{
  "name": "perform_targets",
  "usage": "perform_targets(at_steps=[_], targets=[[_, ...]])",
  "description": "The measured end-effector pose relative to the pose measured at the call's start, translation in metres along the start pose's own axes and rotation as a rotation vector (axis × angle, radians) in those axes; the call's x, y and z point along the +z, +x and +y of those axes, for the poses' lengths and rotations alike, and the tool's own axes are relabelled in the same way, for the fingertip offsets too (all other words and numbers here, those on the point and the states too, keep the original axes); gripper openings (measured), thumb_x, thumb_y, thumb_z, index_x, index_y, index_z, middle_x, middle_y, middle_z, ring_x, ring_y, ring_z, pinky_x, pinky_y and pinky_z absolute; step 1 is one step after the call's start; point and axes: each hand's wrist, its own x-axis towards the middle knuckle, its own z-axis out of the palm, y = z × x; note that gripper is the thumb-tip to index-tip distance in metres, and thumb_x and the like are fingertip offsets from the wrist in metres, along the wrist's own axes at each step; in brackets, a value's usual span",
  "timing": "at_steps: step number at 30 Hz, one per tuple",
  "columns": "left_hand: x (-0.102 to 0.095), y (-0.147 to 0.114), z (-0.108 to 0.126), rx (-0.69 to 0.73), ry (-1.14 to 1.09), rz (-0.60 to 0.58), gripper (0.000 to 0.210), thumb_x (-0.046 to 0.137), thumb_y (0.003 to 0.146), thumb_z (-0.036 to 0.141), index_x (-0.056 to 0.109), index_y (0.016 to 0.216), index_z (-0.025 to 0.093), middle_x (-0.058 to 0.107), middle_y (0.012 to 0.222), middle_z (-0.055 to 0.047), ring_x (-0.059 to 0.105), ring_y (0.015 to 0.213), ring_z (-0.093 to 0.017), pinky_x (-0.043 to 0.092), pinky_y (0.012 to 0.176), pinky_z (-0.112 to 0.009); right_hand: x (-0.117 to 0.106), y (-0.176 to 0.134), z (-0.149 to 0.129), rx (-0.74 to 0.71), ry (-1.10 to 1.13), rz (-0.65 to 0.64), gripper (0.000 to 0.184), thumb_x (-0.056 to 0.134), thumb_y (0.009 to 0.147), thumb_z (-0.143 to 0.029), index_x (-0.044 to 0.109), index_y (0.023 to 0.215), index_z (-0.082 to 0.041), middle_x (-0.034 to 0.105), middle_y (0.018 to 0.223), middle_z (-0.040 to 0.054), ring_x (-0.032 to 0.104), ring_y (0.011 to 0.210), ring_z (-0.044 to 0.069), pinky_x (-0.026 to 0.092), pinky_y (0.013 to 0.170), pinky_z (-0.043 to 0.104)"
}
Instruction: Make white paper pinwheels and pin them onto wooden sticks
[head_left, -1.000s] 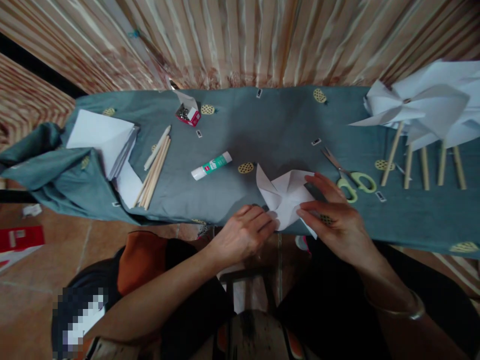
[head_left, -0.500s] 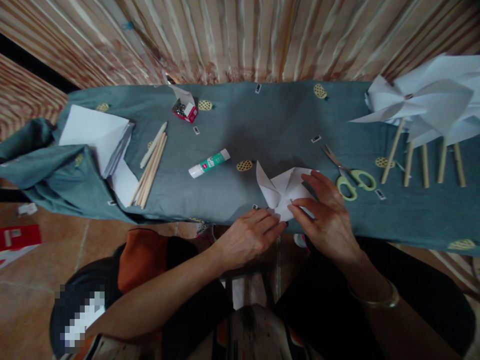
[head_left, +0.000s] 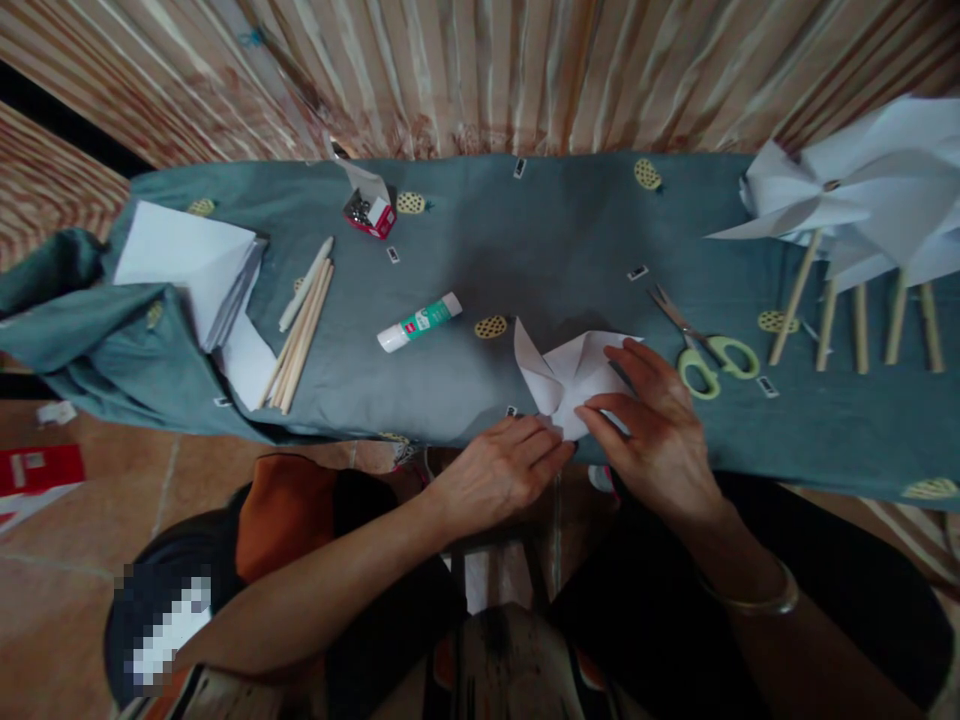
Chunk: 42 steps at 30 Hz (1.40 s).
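A white paper pinwheel with folded blades lies at the table's near edge, between my two hands. My left hand grips its lower left edge, fingers closed together on the paper. From the right, my right hand pinches the pinwheel near its middle with thumb and index finger, while the other fingers rest over its right blade. Whether a small thing sits in that pinch is hidden. Just right of this hand are scissors with green handles, blades partly apart. A glue stick lies to the left.
Wooden sticks lie at left beside stacked white paper. Behind the glue stick stands an open red box of small metal pieces. Finished pinwheels on sticks lie at far right. A pleated curtain hangs behind the cloth-covered table.
Both hands stay almost still on the pinwheel. The right thumb and index finger have shifted very slightly at its middle. The whole view has moved a little.
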Motion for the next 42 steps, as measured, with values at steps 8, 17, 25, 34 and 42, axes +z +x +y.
perform_targets(at_steps=[8, 17, 25, 34, 42], targets=[[-0.0002, 0.0008, -0.0011, -0.014, -0.056, -0.023, 0.028, 0.041, 0.100, 0.016, 0.060, 0.118, 0.007, 0.069, 0.109, -0.015, 0.063, 0.104, -0.021, 0.056, 0.088, -0.036, 0.0000, 0.0000, 0.0006, 0.013, -0.003, -0.025, 0.010, 0.060, 0.091, -0.023, 0.069, 0.086, -0.024, 0.054, 0.143, 0.0054, 0.044, 0.138, 0.031, 0.039, 0.112, 0.052], [0.0005, -0.0002, -0.0007, -0.021, -0.048, -0.001, 0.028, 0.040, 0.100, 0.016, 0.061, 0.116, 0.008, 0.070, 0.107, -0.013, 0.063, 0.103, -0.021, 0.056, 0.087, -0.036, 0.0014, 0.0016, -0.0010, -0.064, -0.066, 0.010, 0.005, 0.063, 0.089, -0.019, 0.064, 0.084, -0.021, 0.057, 0.137, 0.0126, 0.047, 0.135, 0.032, 0.043, 0.109, 0.052], [0.0014, 0.0006, -0.0012, -0.025, -0.058, -0.063, 0.027, 0.044, 0.099, 0.016, 0.059, 0.120, 0.007, 0.068, 0.109, -0.015, 0.062, 0.107, -0.022, 0.055, 0.089, -0.038, 0.0022, 0.0002, -0.0016, -0.028, 0.027, 0.012, 0.016, 0.061, 0.089, -0.017, 0.068, 0.097, -0.029, 0.051, 0.144, 0.0028, 0.042, 0.139, 0.031, 0.039, 0.112, 0.053], [-0.0009, 0.0014, -0.0003, -0.024, -0.026, -0.036, 0.030, 0.037, 0.101, 0.016, 0.062, 0.115, 0.008, 0.069, 0.106, -0.013, 0.063, 0.102, -0.021, 0.055, 0.088, -0.037, 0.0018, 0.0023, -0.0055, 0.023, -0.011, -0.104, 0.024, 0.054, 0.094, -0.021, 0.066, 0.106, -0.037, 0.049, 0.148, -0.0006, 0.040, 0.141, 0.035, 0.041, 0.107, 0.058], [0.0017, -0.0003, -0.0017, -0.018, -0.051, -0.020, 0.027, 0.043, 0.099, 0.017, 0.061, 0.117, 0.007, 0.069, 0.107, -0.013, 0.063, 0.102, -0.022, 0.055, 0.088, -0.037, 0.0082, -0.0052, -0.0024, 0.006, -0.012, -0.136, 0.035, 0.045, 0.095, -0.016, 0.063, 0.118, -0.035, 0.044, 0.152, 0.0007, 0.029, 0.147, 0.031, 0.038, 0.110, 0.057]])
